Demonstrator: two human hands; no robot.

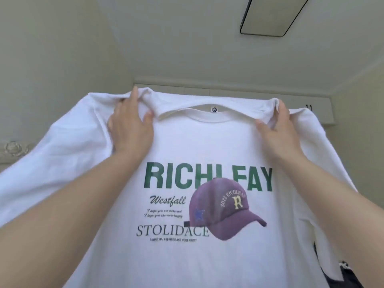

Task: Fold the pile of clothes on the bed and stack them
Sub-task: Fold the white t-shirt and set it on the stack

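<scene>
A white T-shirt (207, 142) hangs spread in the air before the camera, filling most of the view, its front print facing the wearer: green "RICHLEAY" lettering (207, 179), the words "Westfall" and "STOLIDACE", and a purple baseball cap graphic (224, 208). The left hand (131, 129) grips the shirt's left shoulder, fingers curled over the bunched seam. The right hand (278, 129) pinches the right shoulder the same way, thumb on the front. Behind, pale walls meet a ceiling carrying a black-framed rectangular light panel (272, 13). Dark fabric (345, 275) shows at lower right.
</scene>
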